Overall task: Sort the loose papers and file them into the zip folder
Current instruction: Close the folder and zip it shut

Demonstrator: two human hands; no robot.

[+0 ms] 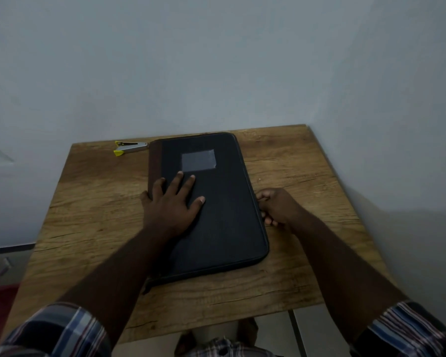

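Seen from above, looking down over two bare forearms with rolled plaid sleeves (62,328) at the bottom corners. In the middle of a small wooden table (88,215), pushed against a pale grey wall (216,60): a dark zip folder (224,210), closed and lying flat, long side running away from the viewer, with a brown strip along its left spine and a grey rectangular patch (198,160) on the cover near the far end. On the folder's left half, the left hand (171,206), palm down, fingers straight and spread, pressing flat on the cover, thumb hanging over the spine edge toward the table. At the folder's right edge, about halfway along, the right hand (274,207), fingers curled in against the zipped side, pinching at that edge; too dim and small to tell whether a zip pull sits between the fingertips. On the table just beyond the folder's far left corner, near the wall, a small metal stapler with yellow ends (129,148), apart from both hands. Below the near table edge, a strip of light floor and a glimpse of plaid shirt.
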